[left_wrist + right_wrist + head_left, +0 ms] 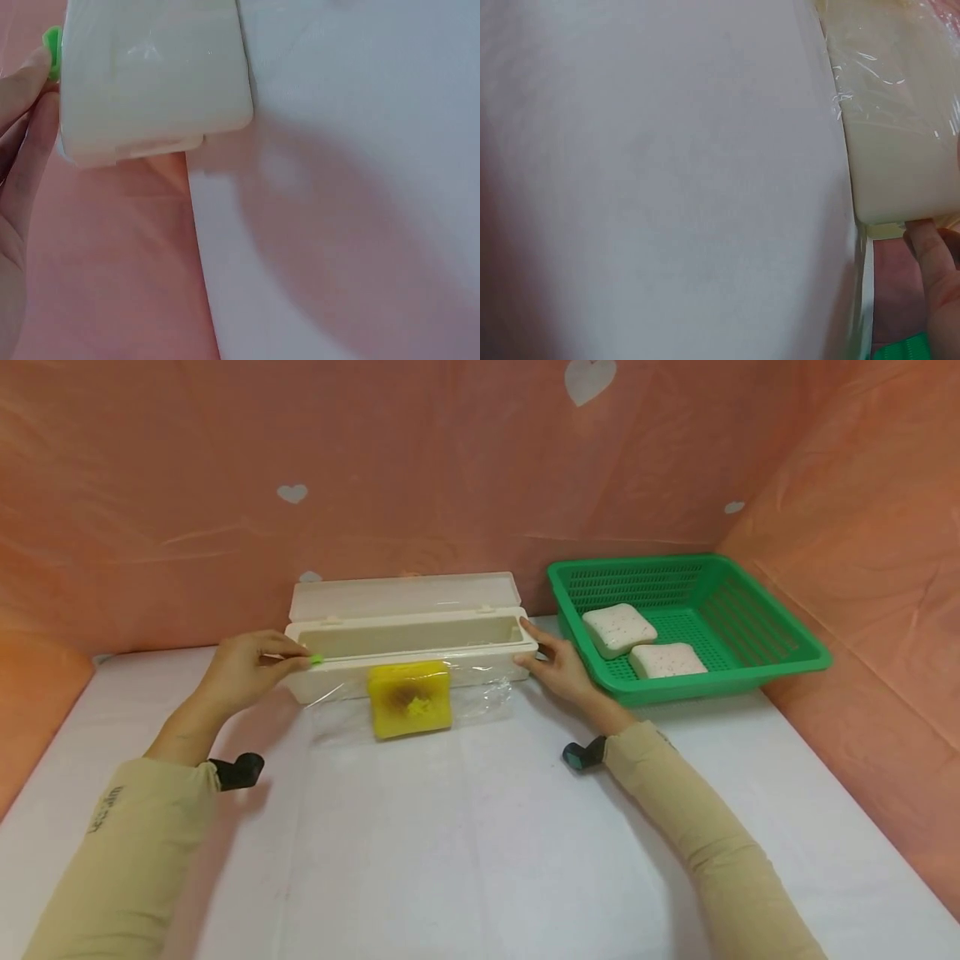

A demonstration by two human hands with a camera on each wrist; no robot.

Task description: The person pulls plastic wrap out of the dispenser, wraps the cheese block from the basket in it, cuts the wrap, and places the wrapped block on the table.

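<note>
A long white cling film dispenser box [480, 654] stands at the back of the table, its lid [405, 598] tipped back. My left hand [238, 677] pinches a small green slider [317, 659] at the box's left end; the left wrist view shows this green slider [52, 54] by the thumb and a finger. At the right end my right hand [561, 670] holds the box, one finger on top and the thumb at the front. Clear plastic film [483, 700] hangs over the front, around or over a yellow sponge-like block [401, 714] with a brown patch.
To the right stands a green plastic basket [675, 688] holding two white speckled square blocks [621, 628]. An orange cloth [420, 468] with pale hearts rises behind the table and at its sides. A white cloth [382, 843] covers the table.
</note>
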